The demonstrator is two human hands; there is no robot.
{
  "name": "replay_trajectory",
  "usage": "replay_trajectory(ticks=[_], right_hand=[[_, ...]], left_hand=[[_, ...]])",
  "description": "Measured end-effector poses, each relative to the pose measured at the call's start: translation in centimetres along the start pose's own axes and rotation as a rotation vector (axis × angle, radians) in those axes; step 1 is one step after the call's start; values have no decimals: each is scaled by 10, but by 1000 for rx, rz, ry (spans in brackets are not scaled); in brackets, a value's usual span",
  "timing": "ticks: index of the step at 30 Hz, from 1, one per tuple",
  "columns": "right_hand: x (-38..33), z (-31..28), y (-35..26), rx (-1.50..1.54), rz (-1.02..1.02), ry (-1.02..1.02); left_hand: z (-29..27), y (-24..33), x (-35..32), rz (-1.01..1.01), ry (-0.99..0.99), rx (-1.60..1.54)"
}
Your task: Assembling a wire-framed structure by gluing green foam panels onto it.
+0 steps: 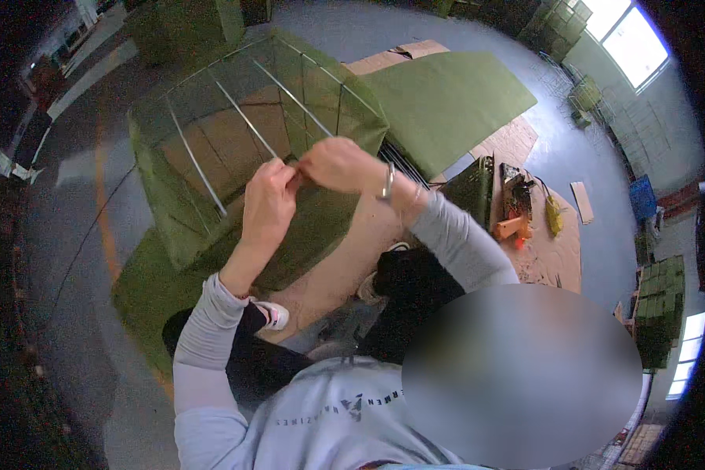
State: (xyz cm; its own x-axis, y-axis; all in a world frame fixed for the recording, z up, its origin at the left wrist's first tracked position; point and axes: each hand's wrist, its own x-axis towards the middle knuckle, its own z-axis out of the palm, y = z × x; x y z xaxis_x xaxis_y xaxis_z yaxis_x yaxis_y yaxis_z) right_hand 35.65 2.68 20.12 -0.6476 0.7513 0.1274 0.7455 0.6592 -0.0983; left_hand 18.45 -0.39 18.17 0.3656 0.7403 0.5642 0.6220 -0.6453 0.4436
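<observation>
In front of me stands a large box-like frame of thin metal rods [239, 113] with green sheeting [160, 196] around its sides. Brown board shows through it. Both hands meet over its near side. My left hand [270, 202] is closed, its fingertips pinched by the lower end of the middle rod. From the right, my right hand [343, 166] reaches across, also closed, its fingertips touching or almost touching the left ones. Whatever lies between the fingers is hidden or too small to name. A bracelet [388, 182] circles my right wrist.
Green sheets [454, 102] lie on cardboard at the right, with dark rods [403, 166] beside them. Farther right, an orange-handled tool [511, 228] and a yellow object [554, 215] rest on brown board [552, 262]. My shoes [274, 315] are close to the frame.
</observation>
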Motion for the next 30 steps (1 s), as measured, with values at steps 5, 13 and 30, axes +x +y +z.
replay_trajectory(ticks=[5, 13, 30], right_hand=[[-24, -32, -21, 448, 121, 644], [-34, 37, -39, 21, -114, 671], [-35, -24, -4, 544, 140, 658]], left_hand=[[-24, 2, -18, -6, 195, -35], [-18, -1, -35, 54, 64, 187], [-29, 10, -34, 112, 225, 79]])
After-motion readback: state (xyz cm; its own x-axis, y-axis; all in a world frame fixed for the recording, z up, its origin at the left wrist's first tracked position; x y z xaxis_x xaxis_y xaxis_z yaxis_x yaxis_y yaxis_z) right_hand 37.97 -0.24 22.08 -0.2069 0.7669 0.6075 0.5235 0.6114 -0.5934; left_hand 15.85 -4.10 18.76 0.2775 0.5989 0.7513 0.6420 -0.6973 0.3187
